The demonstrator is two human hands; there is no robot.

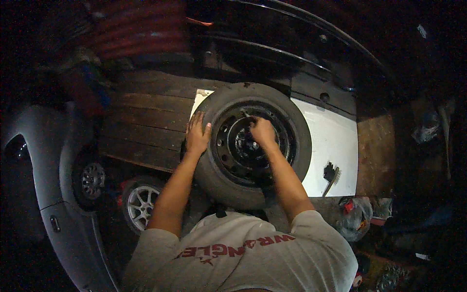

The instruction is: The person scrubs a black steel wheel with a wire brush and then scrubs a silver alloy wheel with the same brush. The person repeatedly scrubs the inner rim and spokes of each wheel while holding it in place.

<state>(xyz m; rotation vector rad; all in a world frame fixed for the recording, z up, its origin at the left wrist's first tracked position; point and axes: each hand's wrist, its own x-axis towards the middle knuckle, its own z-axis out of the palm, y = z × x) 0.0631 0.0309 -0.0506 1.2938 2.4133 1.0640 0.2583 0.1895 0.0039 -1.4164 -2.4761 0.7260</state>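
"Head view: where's the tyre (300, 146)?"
"Centre dial, lying over the white board (335, 141), likely for support. Left hand (197, 136) at nine-to-ten o'clock, thumb spread from fingers, seemingly bracing the sidewall."
"Right hand (262, 131)?"
"One o'clock inside the black rim (238, 158), fingers curled; can't tell what's pinched."

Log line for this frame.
left hand: open on tire | right hand: over black wheel, grip unclear | brush: on white board
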